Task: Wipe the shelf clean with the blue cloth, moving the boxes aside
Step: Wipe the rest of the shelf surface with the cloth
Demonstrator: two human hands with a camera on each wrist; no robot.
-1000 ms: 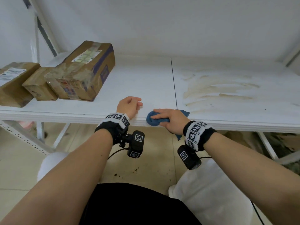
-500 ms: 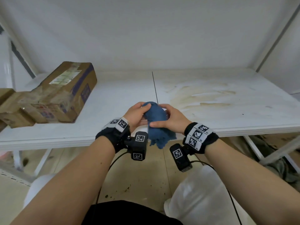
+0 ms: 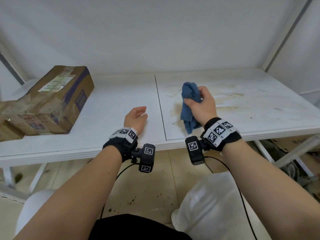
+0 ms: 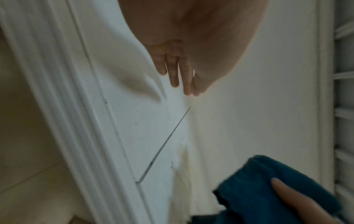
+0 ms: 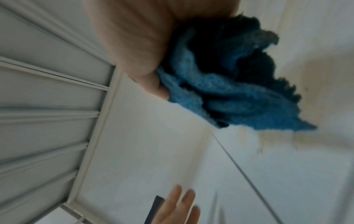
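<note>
We see the shelf (image 3: 112, 104) running across in front of us, a seam (image 3: 160, 108) dividing it into left and right panels. On the left panel, toward the far left, a large box (image 3: 57, 101) lies, with smaller boxes (image 3: 8, 122) just beside it at the left edge. Our left hand (image 3: 136, 118) is over the left panel near the seam, well apart from the boxes. Our right hand (image 3: 201, 105) is over the right panel, gripping the cloth (image 3: 188, 108), which hangs above stains (image 3: 225, 99) spreading rightward. Behind the shelf stands a wall (image 3: 155, 32).
</note>
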